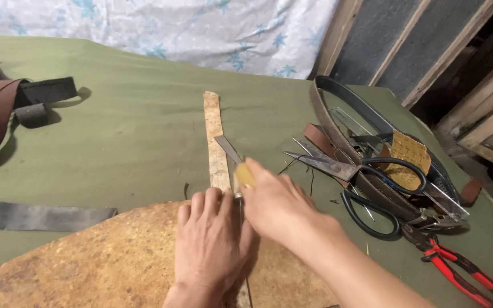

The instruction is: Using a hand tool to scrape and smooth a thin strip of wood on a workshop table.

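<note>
My left hand (pixel 209 242) lies flat, fingers together, pressing on a large tan leather sheet (pixel 104 262) near its far edge. My right hand (pixel 278 205) grips a knife (pixel 232 157) with a yellowish handle and a flat metal blade pointing away from me. The blade rests against a narrow tan leather strip (pixel 214 134) that runs away across the green table cover (pixel 132 142). The two hands touch beside the strip's near end.
Large black-handled scissors (pixel 366 194), brown and black belts (pixel 338 125) and red-handled pliers (pixel 457 271) lie at the right. A grey strap (pixel 35 215) lies at the left, with dark and brown straps (pixel 7 102) at the far left. Patterned cloth (pixel 201 28) hangs behind.
</note>
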